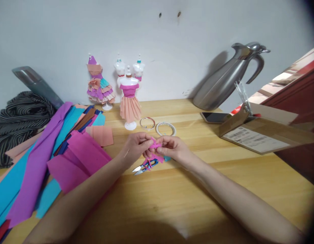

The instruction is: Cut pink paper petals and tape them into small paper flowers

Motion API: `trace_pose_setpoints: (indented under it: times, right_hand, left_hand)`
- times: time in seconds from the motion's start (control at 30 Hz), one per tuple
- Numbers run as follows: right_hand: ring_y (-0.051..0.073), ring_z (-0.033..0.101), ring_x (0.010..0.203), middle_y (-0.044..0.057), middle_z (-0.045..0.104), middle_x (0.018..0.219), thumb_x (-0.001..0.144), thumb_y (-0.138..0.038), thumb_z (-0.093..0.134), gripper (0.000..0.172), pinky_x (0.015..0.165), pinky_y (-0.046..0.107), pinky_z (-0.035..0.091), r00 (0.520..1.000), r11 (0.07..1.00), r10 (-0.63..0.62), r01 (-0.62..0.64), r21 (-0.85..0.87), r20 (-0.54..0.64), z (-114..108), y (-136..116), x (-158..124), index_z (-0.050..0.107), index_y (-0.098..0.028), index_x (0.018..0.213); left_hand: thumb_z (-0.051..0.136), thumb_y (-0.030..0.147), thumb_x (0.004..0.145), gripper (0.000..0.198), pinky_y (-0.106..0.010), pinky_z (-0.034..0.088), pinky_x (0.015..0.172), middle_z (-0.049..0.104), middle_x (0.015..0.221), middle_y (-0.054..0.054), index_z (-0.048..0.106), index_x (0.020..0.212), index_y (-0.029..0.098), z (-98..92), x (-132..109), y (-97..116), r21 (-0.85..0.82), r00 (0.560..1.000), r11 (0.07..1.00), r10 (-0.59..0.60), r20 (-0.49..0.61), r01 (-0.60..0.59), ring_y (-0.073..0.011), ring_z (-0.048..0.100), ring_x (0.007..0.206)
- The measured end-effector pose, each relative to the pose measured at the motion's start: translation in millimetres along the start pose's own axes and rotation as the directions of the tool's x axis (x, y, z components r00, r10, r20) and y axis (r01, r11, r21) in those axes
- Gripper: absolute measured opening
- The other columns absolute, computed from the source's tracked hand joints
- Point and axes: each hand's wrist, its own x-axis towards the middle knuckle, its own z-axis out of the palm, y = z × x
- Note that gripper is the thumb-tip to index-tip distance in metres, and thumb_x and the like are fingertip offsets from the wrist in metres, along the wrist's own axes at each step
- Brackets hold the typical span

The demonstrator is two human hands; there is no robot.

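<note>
Between my two hands is a small strip of pink crepe paper (154, 143). My left hand (136, 148) pinches its left end, and my right hand (173, 149) pinches the right end. Just below the fingers, blue-handled thread snips (144, 167) lie on the table with blades pointing left, pink scraps around them. A teal scrap (167, 158) shows under my right hand. Beyond the hands stands a small dress form (129, 98) in a pink top and pleated peach skirt. Two rolls of tape, one reddish (154, 123) and one white (175, 130), lie flat before it.
Sheets of coloured crepe paper (88, 149) cover the table's left side, beside a striped cloth (22, 118). More dress forms (101, 84) stand by the wall. At right are a steel jug (220, 81), a phone (214, 117) and an open cardboard box (260, 135).
</note>
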Motion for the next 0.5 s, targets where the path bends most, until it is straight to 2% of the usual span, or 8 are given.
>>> trace_pose_setpoints:
  times: [0.07,0.23,0.33,0.5]
  right_hand:
    - [0.012,0.061,0.061,0.001,0.068,0.071,0.063,-0.037,0.08,0.029,0.06,0.026,0.047,0.999,0.999,0.018,-0.017,0.034,-0.048,2.4,0.4,0.1,0.062,-0.017,0.073]
    - [0.012,0.058,0.06,0.001,0.065,0.067,0.065,-0.037,0.078,0.028,0.058,0.026,0.046,0.993,0.999,-0.025,0.022,-0.025,-0.118,4.7,-4.1,-2.0,0.062,-0.017,0.073]
    - [0.011,0.056,0.057,0.0,0.062,0.063,0.064,-0.038,0.079,0.029,0.056,0.025,0.044,0.99,0.999,-0.04,0.036,-0.026,-0.133,4.4,-4.1,-2.3,0.06,-0.016,0.07]
    - [0.007,0.046,0.049,-0.003,0.055,0.054,0.065,-0.043,0.077,0.034,0.05,0.022,0.037,0.989,0.999,-0.041,0.042,0.003,-0.144,3.4,-2.5,-1.2,0.058,-0.015,0.065]
  left_hand:
    - [0.063,0.022,0.074,0.012,-0.018,0.046,0.043,0.061,0.052,0.002,0.061,0.078,0.011,0.2,0.0,0.5,-0.004,1.0,1.0,-0.005,-0.017,0.005,-0.0078,0.057,0.041]
    - [0.068,0.027,0.071,0.02,-0.017,0.047,0.044,0.063,0.056,0.002,0.062,0.083,0.012,-1.7,-0.4,-1.9,-0.008,1.0,1.0,-0.023,0.004,0.023,-0.0083,0.059,0.044]
    - [0.069,0.029,0.069,0.021,-0.018,0.048,0.046,0.063,0.055,0.0,0.062,0.078,0.011,-2.6,-0.3,-4.0,0.024,0.997,0.998,-0.062,0.038,0.061,-0.0089,0.06,0.046]
    - [0.068,0.027,0.067,0.018,-0.017,0.045,0.043,0.062,0.053,0.0,0.061,0.069,0.011,-2.6,0.3,-4.1,-0.002,0.994,0.994,-0.106,0.009,0.106,-0.0086,0.058,0.043]
